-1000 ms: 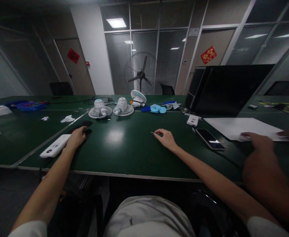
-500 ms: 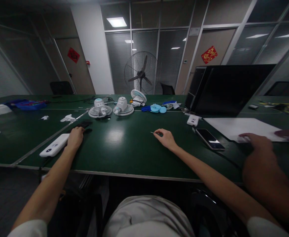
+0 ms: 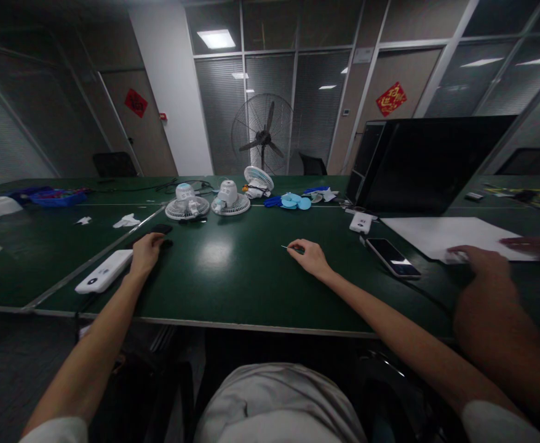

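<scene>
My right hand [image 3: 310,258] is over the middle of the green table, its thumb and fingertips pinched on a thin, light metal pin [image 3: 284,247] that points left. My left hand [image 3: 146,253] is low over the table on the left, fingers curled together. A small dark thing [image 3: 169,243] shows at its fingertips; what it is I cannot make out. Just beyond this hand lies a flat black object [image 3: 162,228]. A white power bank [image 3: 104,271] rests beside my left wrist.
White fan heads [image 3: 187,206] and light-blue fan blades [image 3: 293,202] lie farther back. On the right are a phone [image 3: 393,258], a smaller white device [image 3: 361,222], a white sheet [image 3: 440,237] and a black computer case [image 3: 417,166]. Another person's hands [image 3: 486,271] are over the sheet.
My left hand has shifted slightly right and off the flat black object, which now shows more. My right hand keeps its place with the pin. The other person's hands moved slightly.
</scene>
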A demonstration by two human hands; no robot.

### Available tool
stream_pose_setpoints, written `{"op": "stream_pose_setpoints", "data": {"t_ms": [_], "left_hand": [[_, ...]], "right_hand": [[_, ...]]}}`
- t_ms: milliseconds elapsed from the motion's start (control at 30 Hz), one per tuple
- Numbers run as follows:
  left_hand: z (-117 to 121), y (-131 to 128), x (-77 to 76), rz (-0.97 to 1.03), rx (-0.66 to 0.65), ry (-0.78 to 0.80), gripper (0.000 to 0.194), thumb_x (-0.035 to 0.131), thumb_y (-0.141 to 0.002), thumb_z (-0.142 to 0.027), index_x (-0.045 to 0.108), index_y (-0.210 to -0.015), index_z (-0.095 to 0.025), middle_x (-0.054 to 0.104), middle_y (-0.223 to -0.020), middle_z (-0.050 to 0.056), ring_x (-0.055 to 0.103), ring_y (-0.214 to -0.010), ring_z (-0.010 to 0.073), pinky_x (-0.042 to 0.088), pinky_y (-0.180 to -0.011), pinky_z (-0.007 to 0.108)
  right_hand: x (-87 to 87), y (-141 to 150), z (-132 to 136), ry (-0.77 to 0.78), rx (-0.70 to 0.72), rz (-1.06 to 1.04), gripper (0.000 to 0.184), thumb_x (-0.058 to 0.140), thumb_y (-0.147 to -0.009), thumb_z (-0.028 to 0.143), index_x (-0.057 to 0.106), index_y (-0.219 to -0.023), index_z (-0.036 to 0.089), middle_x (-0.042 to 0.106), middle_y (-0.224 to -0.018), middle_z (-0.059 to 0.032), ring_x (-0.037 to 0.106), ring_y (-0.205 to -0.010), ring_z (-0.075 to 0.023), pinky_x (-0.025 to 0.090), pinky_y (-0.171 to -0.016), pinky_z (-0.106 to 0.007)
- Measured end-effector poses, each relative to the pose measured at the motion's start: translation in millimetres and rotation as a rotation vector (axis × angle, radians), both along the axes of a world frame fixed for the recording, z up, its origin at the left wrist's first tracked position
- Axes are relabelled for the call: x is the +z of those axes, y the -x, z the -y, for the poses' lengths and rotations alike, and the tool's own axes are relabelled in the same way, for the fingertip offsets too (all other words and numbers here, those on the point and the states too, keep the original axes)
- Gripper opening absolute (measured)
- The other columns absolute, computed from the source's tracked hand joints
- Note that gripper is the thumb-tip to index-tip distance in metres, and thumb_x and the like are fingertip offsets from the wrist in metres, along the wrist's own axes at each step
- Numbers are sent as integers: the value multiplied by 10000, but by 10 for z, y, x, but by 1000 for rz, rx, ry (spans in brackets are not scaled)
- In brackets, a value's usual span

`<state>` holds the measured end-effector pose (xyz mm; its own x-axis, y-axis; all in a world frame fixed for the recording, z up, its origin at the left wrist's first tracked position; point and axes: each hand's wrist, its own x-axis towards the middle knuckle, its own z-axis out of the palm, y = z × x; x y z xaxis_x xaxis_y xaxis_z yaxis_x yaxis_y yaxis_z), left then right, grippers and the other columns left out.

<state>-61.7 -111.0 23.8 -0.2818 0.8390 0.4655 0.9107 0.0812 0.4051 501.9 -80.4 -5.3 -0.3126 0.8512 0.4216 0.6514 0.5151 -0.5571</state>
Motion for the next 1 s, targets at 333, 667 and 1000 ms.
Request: {"op": "stream_pose_setpoints", "data": {"t_ms": [333,667,1000], "left_hand": [[-18,23,-34,115,11,-51,351,579,-918,-312,768,-1161,-144,768,-1140,134,723,-1064,309,535,-1044,399],[-99,105,-77,112,0,-58,334,670,-919,-382,787,-1103,-129,743,-1152,137,721,-997,272,550,-1000,374],[-178,200,-118,201,79,122,438,717,-853,-478,820,-1151,-173,799,-1036,110,736,-986,309,541,-888,339]], "right_hand": [[-25,1,-21,-4,3,3,245,647,-999,450,762,-1097,258,752,-1063,-68,711,-982,-255,561,-859,-419],[-20,4,-17,16,7,0,258,652,-991,457,766,-1104,254,753,-1067,-77,711,-981,-261,564,-849,-420],[-7,8,-17,45,4,40,261,654,-994,459,763,-1124,262,753,-1108,-68,709,-1022,-255,562,-876,-411]]}}
